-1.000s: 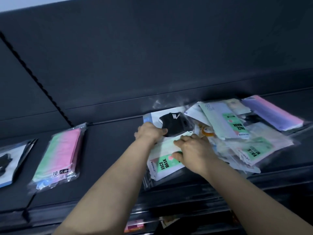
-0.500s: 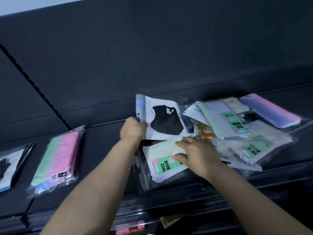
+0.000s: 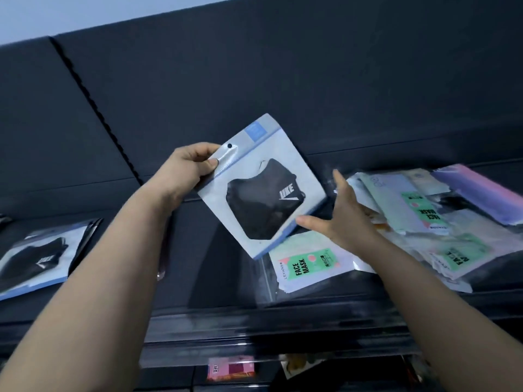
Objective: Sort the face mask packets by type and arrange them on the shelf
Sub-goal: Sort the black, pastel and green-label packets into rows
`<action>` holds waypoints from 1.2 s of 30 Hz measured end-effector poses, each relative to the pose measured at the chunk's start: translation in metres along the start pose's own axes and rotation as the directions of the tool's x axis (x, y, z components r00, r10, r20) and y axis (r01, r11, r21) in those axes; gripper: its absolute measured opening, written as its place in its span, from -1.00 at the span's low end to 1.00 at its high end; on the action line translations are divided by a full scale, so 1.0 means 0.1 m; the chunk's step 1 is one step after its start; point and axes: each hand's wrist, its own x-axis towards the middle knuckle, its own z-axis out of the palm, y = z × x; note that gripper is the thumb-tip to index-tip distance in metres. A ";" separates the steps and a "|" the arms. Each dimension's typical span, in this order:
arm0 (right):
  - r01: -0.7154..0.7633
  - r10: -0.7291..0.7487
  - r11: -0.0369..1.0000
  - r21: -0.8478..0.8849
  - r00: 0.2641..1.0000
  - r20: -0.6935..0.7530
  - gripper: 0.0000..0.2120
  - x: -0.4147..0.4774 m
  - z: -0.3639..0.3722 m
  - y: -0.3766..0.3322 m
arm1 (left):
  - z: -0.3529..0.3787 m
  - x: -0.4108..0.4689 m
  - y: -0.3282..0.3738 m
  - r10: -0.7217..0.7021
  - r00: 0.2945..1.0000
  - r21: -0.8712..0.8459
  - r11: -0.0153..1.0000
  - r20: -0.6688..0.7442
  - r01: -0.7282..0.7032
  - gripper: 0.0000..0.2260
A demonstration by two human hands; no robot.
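Left hand [image 3: 186,165]: pinching the top corner of a black mask packet [image 3: 263,188] between thumb and fingers, holding it up in the air, tilted, in front of the dark back panel.
Black mask packet: pale card with a clear window, a black mask with a white logo inside; lifted clear of the shelf [image 3: 113,278], its lower edge hanging over the nearest green packet.
Right hand [image 3: 339,219]: spread wide, fingers loose, gripping nothing; the thumb is at the packet's lower right edge, though I cannot tell if it actually touches.
Green "FACE MASK" packet [image 3: 305,267]: lying flat on the shelf just below the raised packet, in a clear sleeve.
Mixed pile [image 3: 435,222]: a heap of overlapping packets to the right on the shelf, green-labelled ones and a purple-pink pack [image 3: 481,193] on the far side.
Matching black packet [image 3: 36,261]: lying flat at the far left of the shelf, well apart from the pile.
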 end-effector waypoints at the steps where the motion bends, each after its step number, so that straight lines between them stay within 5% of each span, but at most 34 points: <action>1: 0.013 -0.013 0.996 0.089 1.000 0.003 0.08 0.00 0.02 -0.04 | -0.02 -0.01 0.02 -0.014 0.999 -0.048 0.999 0.039 0.016 -0.70; 3: 0.016 -0.010 0.976 0.218 1.000 -0.028 -0.12 0.00 0.05 -0.09 | 0.01 -0.02 0.07 -0.031 0.995 -0.085 0.996 0.097 0.039 -0.71; 6: -0.049 0.091 0.913 0.405 0.992 -0.084 -0.70 -0.01 0.08 -0.11 | 0.19 0.01 0.04 -0.100 0.989 -0.156 0.984 -0.113 0.082 -0.73; 8: -0.136 0.219 0.794 0.592 0.973 -0.070 -0.79 -0.04 0.15 -0.11 | 0.34 -0.02 -0.09 -0.290 0.942 -0.386 0.899 -0.170 0.208 -0.48; 10: -0.188 0.308 0.711 0.677 0.949 -0.060 -0.77 -0.06 0.23 -0.13 | 0.50 -0.11 -0.29 -0.435 0.900 -0.453 0.806 -0.013 0.382 -0.22; 11: -0.204 0.322 0.713 0.670 0.945 -0.055 -0.76 -0.07 0.27 -0.13 | 0.59 -0.17 -0.34 -0.458 0.888 -0.433 0.792 0.047 0.431 -0.26; 14: -0.241 0.276 0.844 0.480 0.961 -0.002 -0.75 -0.07 0.37 -0.13 | 0.70 -0.28 -0.56 -0.473 0.878 -0.320 0.845 -0.074 0.429 -0.64; 17: -0.157 0.157 0.985 -0.067 0.988 0.000 -0.76 -0.10 0.35 -0.06 | 0.46 -0.29 -0.68 -0.357 0.865 -0.190 0.932 -0.352 0.307 -0.63; 20: -0.025 0.004 0.855 -0.518 0.999 -0.041 -0.80 -0.16 0.31 0.03 | 0.14 -0.31 -0.70 -0.262 0.804 -0.084 0.962 -0.534 0.258 -0.67; 25: 0.118 0.173 0.783 -0.611 0.902 0.395 -0.60 -0.28 0.40 0.00 | 0.02 -0.23 -0.74 -0.265 0.815 -0.115 0.964 -0.516 0.241 -0.67; 28: 0.122 0.232 0.689 -0.715 0.897 0.377 -0.54 -0.15 0.60 -0.09 | 0.09 -0.16 -0.75 -0.279 0.836 -0.161 0.960 -0.473 0.230 -0.68; 32: 0.015 0.195 0.850 -0.526 0.920 0.341 -0.52 0.03 0.61 -0.13 | 0.09 -0.11 -0.71 -0.268 0.858 -0.198 0.960 -0.438 0.199 -0.72; 36: 0.097 0.246 0.818 -0.567 0.832 0.497 -0.49 0.01 0.50 -0.09 | -0.10 -0.08 -0.71 -0.256 0.855 -0.234 0.958 -0.451 0.163 -0.72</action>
